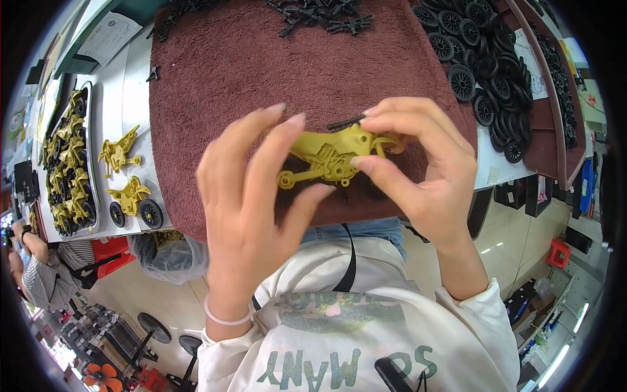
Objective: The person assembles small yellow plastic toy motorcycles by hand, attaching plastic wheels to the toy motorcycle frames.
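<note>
A yellow toy motorcycle body [333,157] without wheels is held above the brown towel, with its engine side showing. My right hand [424,163] pinches its front end between thumb and fingers. By the right index fingertip sits a thin black part [345,123], like a handlebar, at the top of the body. My left hand [248,176] curves about the rear end, its fingers and thumb spread apart and slightly blurred. Those fingers hide part of the tail, and I cannot tell how firmly they touch it.
The brown towel [215,78] covers the table. Black wheels [462,81] are heaped at right, small black parts [326,16] at the far edge. At left lie a yellow body [119,153], a wheeled motorcycle [134,202] and a tray [96,215] of several more.
</note>
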### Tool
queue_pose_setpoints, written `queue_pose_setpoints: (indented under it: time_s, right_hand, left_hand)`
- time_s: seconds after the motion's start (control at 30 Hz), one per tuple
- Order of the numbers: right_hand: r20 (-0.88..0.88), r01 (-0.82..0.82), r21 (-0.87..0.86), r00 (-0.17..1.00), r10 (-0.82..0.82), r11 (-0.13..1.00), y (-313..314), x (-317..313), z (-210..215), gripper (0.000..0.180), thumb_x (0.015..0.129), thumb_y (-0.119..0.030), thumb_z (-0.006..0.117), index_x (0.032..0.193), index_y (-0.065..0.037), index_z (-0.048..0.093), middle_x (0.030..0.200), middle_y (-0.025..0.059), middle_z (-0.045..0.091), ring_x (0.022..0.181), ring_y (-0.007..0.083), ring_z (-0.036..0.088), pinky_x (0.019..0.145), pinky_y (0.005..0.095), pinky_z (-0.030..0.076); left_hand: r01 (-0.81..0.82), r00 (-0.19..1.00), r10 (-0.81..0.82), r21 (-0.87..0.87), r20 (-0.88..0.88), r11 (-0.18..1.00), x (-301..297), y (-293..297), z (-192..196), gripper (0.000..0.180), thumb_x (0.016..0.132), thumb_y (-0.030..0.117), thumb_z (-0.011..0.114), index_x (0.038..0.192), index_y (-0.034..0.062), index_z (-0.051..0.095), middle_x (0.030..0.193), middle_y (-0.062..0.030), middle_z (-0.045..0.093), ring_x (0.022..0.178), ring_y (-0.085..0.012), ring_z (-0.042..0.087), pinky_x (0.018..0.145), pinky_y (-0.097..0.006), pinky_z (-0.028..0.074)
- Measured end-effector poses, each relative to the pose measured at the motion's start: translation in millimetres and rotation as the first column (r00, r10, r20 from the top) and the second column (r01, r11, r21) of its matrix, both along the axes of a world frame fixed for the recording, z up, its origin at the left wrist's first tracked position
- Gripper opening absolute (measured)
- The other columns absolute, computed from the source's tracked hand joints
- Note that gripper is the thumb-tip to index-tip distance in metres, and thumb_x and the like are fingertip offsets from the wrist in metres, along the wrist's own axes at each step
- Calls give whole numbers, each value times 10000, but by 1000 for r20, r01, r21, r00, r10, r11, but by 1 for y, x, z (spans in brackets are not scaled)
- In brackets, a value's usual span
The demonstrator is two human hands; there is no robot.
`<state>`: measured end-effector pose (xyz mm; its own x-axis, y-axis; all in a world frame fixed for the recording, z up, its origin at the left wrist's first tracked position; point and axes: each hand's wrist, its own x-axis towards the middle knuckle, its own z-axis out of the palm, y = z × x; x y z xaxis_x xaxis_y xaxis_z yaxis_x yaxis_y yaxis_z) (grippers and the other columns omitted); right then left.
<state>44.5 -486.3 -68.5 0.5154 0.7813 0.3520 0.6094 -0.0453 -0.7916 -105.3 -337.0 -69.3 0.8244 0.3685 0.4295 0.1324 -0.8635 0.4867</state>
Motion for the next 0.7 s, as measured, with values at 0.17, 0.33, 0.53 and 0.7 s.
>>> queue_pose_setpoints:
  time_s: [0.17, 0.33, 0.53, 0.7]
  right_hand:
    - [-162, 126, 32, 980, -119, 992, -3, 6, 3, 277, 794, 60, 708, 1062, 39, 646, 1139, 113, 600, 964, 135, 589, 838, 246, 466]
    - [-285, 201, 158, 947, -150, 967, 2, 4, -14, 216, 775, 23, 754, 976, 9, 677, 1003, 67, 635, 772, 85, 569, 688, 215, 472]
    - [-303, 186, 150, 943, -134, 971, 0, 3, -16, 218, 783, 25, 750, 986, 15, 671, 1010, 72, 635, 787, 86, 582, 699, 215, 477]
    - [-350, 211, 161, 926, -144, 964, 2, -1, -17, 212, 788, 24, 747, 985, 15, 670, 1028, 81, 640, 819, 96, 606, 714, 221, 487]
  left_hand:
    - [-149, 976, 112, 199, 188, 969, -11, -41, -22, 434, 768, 472, 791, 944, 111, 624, 923, -24, 585, 787, -200, 525, 712, -326, 386]
    - [-185, 983, 181, 196, 42, 963, -3, -50, -33, 340, 750, 348, 809, 923, 105, 646, 919, -16, 591, 773, -191, 528, 690, -335, 379]
    - [-131, 991, 125, 163, 48, 978, -1, -47, -31, 217, 744, 184, 778, 909, 88, 674, 919, -23, 599, 760, -200, 531, 680, -340, 377]
    - [-118, 993, 112, 160, 42, 980, -2, -47, -30, 211, 751, 171, 774, 914, 85, 672, 923, -24, 600, 766, -199, 538, 671, -340, 379]
